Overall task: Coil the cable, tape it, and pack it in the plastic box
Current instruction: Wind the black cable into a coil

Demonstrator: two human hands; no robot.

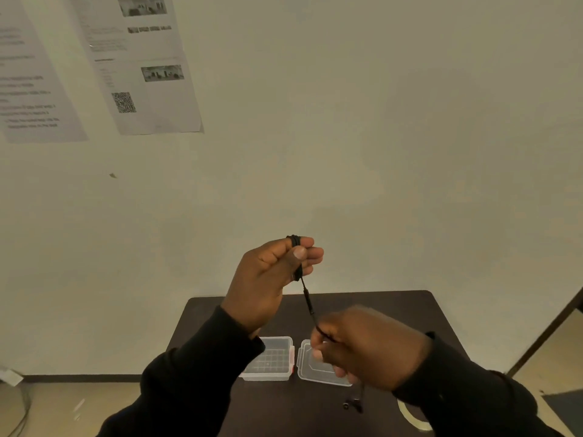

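Tape roll (410, 416): near bench (410, 313) edge, partly hidden by right sleeve.
Right hand (366, 345): closed on cable (307, 298) tail, earbud ends dangling below.
Plastic box (271, 357): open, lid (315, 364) beside it.
Left hand (271, 272): raised, fingers wrapped in coils, thumb pinning.
Advice: keep tail taut, lay turns side by side.

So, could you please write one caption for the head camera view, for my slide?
Left hand holds black cable coiled around its fingers; right hand feeds the rest, above an open plastic box.
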